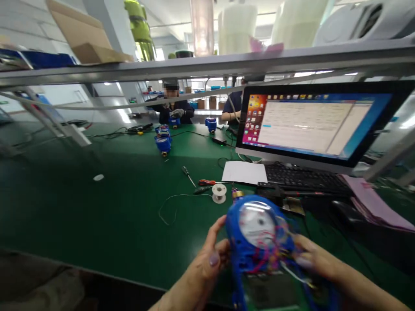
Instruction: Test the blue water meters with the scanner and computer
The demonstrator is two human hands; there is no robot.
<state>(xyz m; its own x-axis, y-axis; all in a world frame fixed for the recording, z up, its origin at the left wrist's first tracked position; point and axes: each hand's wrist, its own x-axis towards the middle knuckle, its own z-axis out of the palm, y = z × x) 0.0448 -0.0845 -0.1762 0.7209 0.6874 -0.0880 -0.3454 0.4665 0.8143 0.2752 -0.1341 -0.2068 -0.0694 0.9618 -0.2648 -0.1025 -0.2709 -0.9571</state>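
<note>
A blue water meter (238,235) is held up in front of me, close to the camera, its housing open. A round white dial (257,222), loose pink and yellow wires (267,255) and a dark board or display (272,291) show in it. My left hand (212,259) is closed on its left side, thumb toward me. On the right side my right hand (311,259) grips the edge by the wires. A brass fitting (238,194) shows just behind the meter. Motion blurs the wires and the right fingertips.
Beyond the meter lie a solder wire spool (219,193), screwdrivers (188,175) and white paper (244,172). A monitor (311,125), keyboard (301,177) and mouse (348,211) stand right. More blue meters (163,142) sit farther back, near two people across the green table (113,216). A shelf (162,71) spans overhead.
</note>
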